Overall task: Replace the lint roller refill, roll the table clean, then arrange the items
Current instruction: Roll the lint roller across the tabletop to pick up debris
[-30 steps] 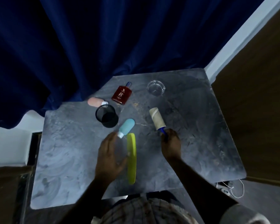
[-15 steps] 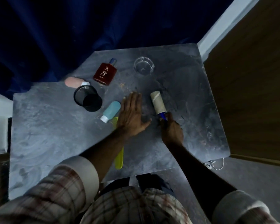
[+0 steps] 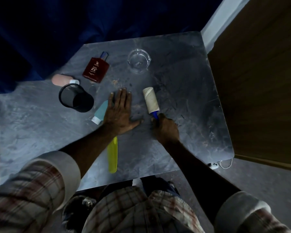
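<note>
The lint roller (image 3: 151, 100), a cream paper roll on a blue handle, lies on the grey marble table (image 3: 183, 91) pointing away from me. My right hand (image 3: 165, 127) is closed around its blue handle. My left hand (image 3: 120, 111) rests flat on the table just left of the roll, fingers spread, holding nothing. It partly covers a light blue bottle (image 3: 100, 111) with a white cap and the top of a yellow-green flat piece (image 3: 112, 155).
A black mesh cup (image 3: 75, 98) lies tipped at the left, with a pink bottle (image 3: 61, 79) behind it. A dark red perfume bottle (image 3: 96, 68) and a clear glass ashtray (image 3: 139, 60) sit at the back. Dark blue curtain behind; wooden panel at the right.
My left hand moved from the yellow-green piece up and right to lie flat beside the roller. The right hand kept hold of the handle. The camera view shifted.
</note>
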Action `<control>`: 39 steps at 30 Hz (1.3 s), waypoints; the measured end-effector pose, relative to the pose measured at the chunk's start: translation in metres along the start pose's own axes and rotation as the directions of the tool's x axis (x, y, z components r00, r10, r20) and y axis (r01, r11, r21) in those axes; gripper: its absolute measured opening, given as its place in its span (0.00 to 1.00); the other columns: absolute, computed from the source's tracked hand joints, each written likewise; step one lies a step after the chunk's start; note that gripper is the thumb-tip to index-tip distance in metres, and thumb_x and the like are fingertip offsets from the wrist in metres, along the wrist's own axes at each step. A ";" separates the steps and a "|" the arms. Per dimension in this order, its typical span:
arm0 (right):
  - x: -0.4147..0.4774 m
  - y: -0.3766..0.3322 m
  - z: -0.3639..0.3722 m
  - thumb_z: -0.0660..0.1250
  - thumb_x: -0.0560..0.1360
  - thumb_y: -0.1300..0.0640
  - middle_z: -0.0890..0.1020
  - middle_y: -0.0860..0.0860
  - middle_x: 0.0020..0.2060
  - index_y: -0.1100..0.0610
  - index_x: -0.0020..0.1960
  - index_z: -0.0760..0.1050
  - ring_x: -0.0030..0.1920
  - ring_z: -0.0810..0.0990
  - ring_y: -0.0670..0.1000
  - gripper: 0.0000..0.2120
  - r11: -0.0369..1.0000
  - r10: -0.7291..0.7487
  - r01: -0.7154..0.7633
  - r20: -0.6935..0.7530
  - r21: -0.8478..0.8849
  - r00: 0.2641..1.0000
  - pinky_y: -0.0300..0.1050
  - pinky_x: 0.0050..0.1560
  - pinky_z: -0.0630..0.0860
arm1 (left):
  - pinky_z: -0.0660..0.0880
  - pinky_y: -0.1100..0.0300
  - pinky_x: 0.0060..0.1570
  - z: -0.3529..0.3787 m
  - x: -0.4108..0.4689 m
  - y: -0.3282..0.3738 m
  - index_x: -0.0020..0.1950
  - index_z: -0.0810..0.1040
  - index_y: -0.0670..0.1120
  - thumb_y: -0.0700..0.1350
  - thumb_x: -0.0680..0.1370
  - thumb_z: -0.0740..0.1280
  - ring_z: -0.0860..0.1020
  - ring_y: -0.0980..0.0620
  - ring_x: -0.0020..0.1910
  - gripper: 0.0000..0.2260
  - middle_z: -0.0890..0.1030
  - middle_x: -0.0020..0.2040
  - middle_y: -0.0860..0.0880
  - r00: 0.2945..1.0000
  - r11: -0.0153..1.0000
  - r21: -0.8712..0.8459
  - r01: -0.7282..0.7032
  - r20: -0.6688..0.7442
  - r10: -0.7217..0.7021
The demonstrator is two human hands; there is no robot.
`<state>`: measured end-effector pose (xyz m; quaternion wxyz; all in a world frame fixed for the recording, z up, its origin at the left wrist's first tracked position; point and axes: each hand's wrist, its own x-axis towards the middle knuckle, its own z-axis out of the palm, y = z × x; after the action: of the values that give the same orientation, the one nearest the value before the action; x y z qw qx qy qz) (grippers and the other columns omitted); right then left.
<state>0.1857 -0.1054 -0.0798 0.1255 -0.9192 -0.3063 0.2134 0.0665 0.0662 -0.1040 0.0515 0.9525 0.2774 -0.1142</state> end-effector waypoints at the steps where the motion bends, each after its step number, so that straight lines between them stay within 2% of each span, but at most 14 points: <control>1: 0.001 0.002 -0.001 0.59 0.83 0.44 0.85 0.62 0.50 0.59 0.61 0.75 0.52 0.84 0.66 0.19 1.000 0.008 -0.008 0.001 0.001 1.000 0.56 0.52 0.79 | 0.51 0.33 0.82 0.000 -0.001 -0.001 0.86 0.52 0.38 0.81 0.72 0.50 0.54 0.35 0.86 0.57 0.54 0.86 0.34 1.000 1.000 0.010 -0.008 -0.008 0.008; 8: 0.015 0.028 -0.019 0.56 0.85 0.43 0.84 0.62 0.55 0.59 0.65 0.75 0.56 0.83 0.64 0.22 0.997 0.056 -0.056 0.007 -0.061 0.998 0.52 0.56 0.78 | 0.51 0.34 0.82 0.004 0.000 0.000 0.85 0.53 0.37 0.81 0.74 0.49 0.55 0.33 0.85 0.56 0.56 0.85 0.32 0.999 0.997 0.072 -0.033 -0.033 0.036; 13: 0.022 0.058 -0.039 0.57 0.84 0.45 0.85 0.63 0.50 0.61 0.59 0.78 0.51 0.84 0.65 0.20 0.995 0.092 -0.092 -0.004 0.037 0.996 0.57 0.54 0.81 | 0.49 0.35 0.83 0.000 -0.001 0.003 0.86 0.50 0.37 0.81 0.73 0.47 0.54 0.34 0.86 0.57 0.53 0.85 0.32 0.999 0.993 0.112 -0.025 0.024 0.022; 16: 0.024 0.074 -0.048 0.58 0.85 0.46 0.85 0.63 0.50 0.62 0.58 0.79 0.52 0.84 0.64 0.20 0.996 0.084 -0.085 -0.051 -0.010 0.995 0.55 0.54 0.80 | 0.48 0.35 0.83 -0.004 0.000 0.004 0.86 0.48 0.37 0.81 0.73 0.47 0.51 0.34 0.86 0.57 0.51 0.86 0.32 0.998 0.994 0.109 -0.015 0.054 0.010; 19: 0.028 0.088 -0.057 0.60 0.84 0.45 0.85 0.62 0.51 0.61 0.60 0.78 0.53 0.84 0.63 0.20 0.977 0.187 -0.181 -0.048 0.111 0.981 0.53 0.54 0.80 | 0.47 0.35 0.84 -0.006 0.001 0.005 0.86 0.46 0.38 0.81 0.72 0.46 0.50 0.34 0.86 0.58 0.50 0.86 0.33 0.997 0.995 0.099 -0.012 0.078 0.004; 23: 0.030 0.118 -0.069 0.59 0.84 0.45 0.85 0.60 0.51 0.60 0.62 0.77 0.51 0.85 0.61 0.20 0.928 0.291 -0.291 0.038 0.234 0.956 0.61 0.55 0.83 | 0.47 0.36 0.84 -0.006 0.002 0.005 0.86 0.48 0.37 0.81 0.71 0.47 0.51 0.34 0.86 0.59 0.51 0.86 0.33 0.997 0.996 0.088 -0.019 0.076 0.012; 28: 0.032 0.138 -0.080 0.60 0.84 0.44 0.83 0.60 0.58 0.58 0.68 0.74 0.57 0.83 0.61 0.21 0.889 0.385 -0.376 0.015 0.260 0.923 0.60 0.60 0.81 | 0.45 0.38 0.84 -0.011 0.004 0.007 0.86 0.44 0.38 0.82 0.69 0.41 0.48 0.35 0.86 0.60 0.48 0.86 0.33 0.993 0.994 0.108 -0.008 0.121 -0.005; 32: 0.032 0.134 -0.077 0.59 0.84 0.44 0.83 0.60 0.56 0.59 0.66 0.75 0.56 0.84 0.61 0.21 0.908 0.364 -0.360 0.023 0.212 0.931 0.60 0.60 0.81 | 0.45 0.38 0.84 -0.013 0.003 0.007 0.86 0.44 0.38 0.82 0.68 0.41 0.48 0.35 0.86 0.60 0.47 0.86 0.34 0.991 0.993 0.122 -0.008 0.133 -0.009; 35: 0.029 0.123 -0.072 0.57 0.85 0.46 0.83 0.62 0.56 0.61 0.65 0.76 0.57 0.83 0.63 0.21 0.957 0.267 -0.268 0.028 0.110 0.963 0.60 0.62 0.79 | 0.46 0.38 0.84 -0.012 0.004 0.006 0.86 0.45 0.38 0.83 0.69 0.41 0.49 0.34 0.86 0.61 0.48 0.86 0.33 0.991 0.992 0.129 -0.012 0.132 -0.005; 38: 0.026 0.101 -0.070 0.57 0.84 0.51 0.82 0.63 0.57 0.61 0.65 0.76 0.56 0.83 0.65 0.18 0.963 0.184 -0.202 0.114 0.180 0.976 0.60 0.59 0.81 | 0.46 0.38 0.85 -0.011 0.005 0.006 0.86 0.46 0.38 0.83 0.68 0.42 0.50 0.35 0.86 0.61 0.49 0.86 0.33 0.991 0.993 0.119 -0.002 0.136 -0.015; 39: 0.025 0.092 -0.066 0.57 0.84 0.52 0.83 0.64 0.57 0.61 0.65 0.76 0.56 0.83 0.65 0.17 0.973 0.146 -0.160 0.094 0.167 0.985 0.60 0.58 0.81 | 0.46 0.38 0.85 -0.011 0.006 0.006 0.86 0.45 0.38 0.83 0.68 0.42 0.50 0.35 0.86 0.61 0.49 0.86 0.34 0.990 0.993 0.117 0.002 0.141 -0.018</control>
<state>0.2815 -0.1682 -0.0633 0.1760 -0.9162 -0.2194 0.2853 0.0766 0.0656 -0.0941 0.0151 0.9420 0.2707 -0.1980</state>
